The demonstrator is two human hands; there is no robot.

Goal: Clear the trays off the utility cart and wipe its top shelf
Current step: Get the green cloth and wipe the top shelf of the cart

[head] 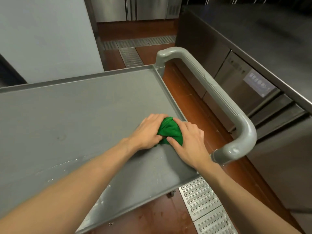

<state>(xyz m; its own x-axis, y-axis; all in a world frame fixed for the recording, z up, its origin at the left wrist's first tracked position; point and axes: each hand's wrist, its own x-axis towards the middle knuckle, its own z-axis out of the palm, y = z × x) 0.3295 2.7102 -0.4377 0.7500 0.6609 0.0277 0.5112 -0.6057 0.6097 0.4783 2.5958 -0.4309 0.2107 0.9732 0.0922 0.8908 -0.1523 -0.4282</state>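
Both hands are bunched on a green cloth [170, 130] near the right rim of the cart's top shelf [76, 115]: left hand [148, 132] and right hand [187, 141] grip it. Whitish smears, maybe residue, streak the near shelf. Handle [219, 97] beyond.

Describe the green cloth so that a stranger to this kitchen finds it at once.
Find the grey plastic utility cart and follow its top shelf toward the curved grey handle. There the left hand and right hand hold a bunched green cloth, the only brightly coloured thing on the shelf.
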